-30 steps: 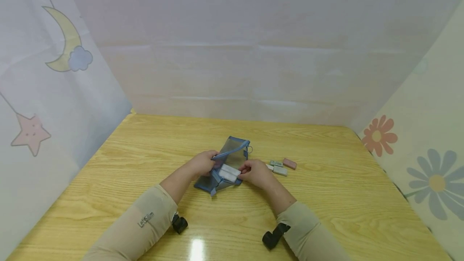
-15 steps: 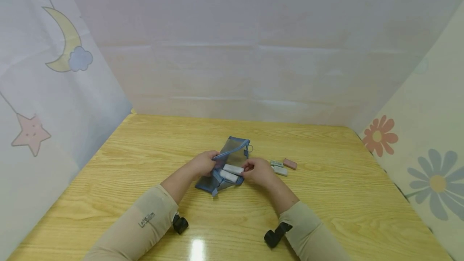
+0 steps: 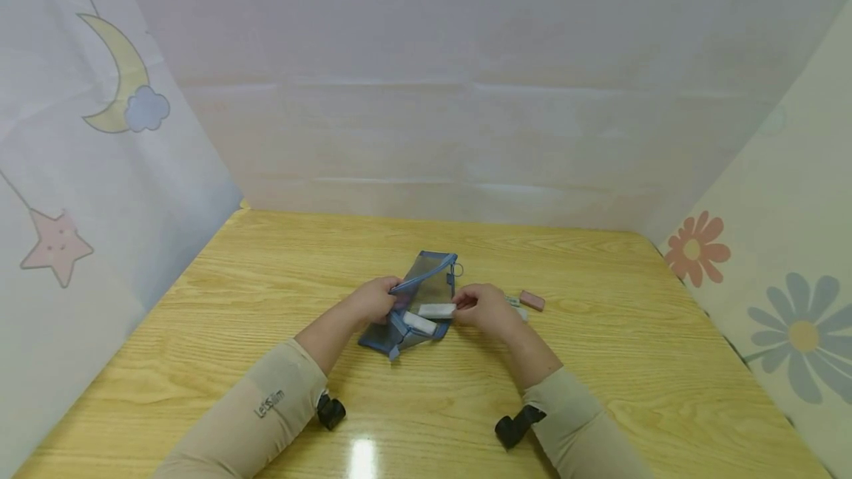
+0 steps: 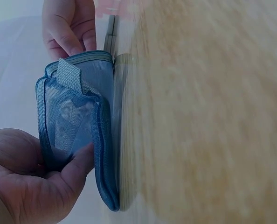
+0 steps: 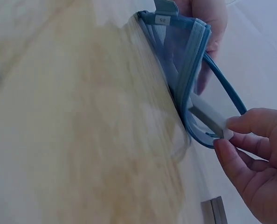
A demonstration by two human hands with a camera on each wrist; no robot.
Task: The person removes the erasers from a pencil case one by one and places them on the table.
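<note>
Head view first: my left hand [image 3: 373, 303] grips the upper lip of the blue mesh pouch [image 3: 426, 288], thumb and fingers curled round the zip edge and holding the mouth apart, while the pouch itself lies near the middle of the wooden worktop [image 3: 599, 361]. My right hand [image 3: 484, 307] pinches a white eraser [image 3: 436, 310] by its end, fingertips closed on it, the block level and right at the pouch's opening; whether its far end is already past the rim I cannot tell from here. A second white block [image 3: 420, 322] sits lower in the mouth of the pouch. Right wrist view now: the eraser [image 5: 208, 117] rests against the blue zip edge, my thumb and forefinger clamped on its near end. Left wrist view: my thumb presses into the mesh, the pouch [image 4: 78, 121] standing on its edge against the worktop. Toward the right edge, just beyond my right hand, lies a pink eraser [image 3: 532, 300] and a grey one [image 3: 511, 301] beside it, partly hidden by my knuckles.
</note>
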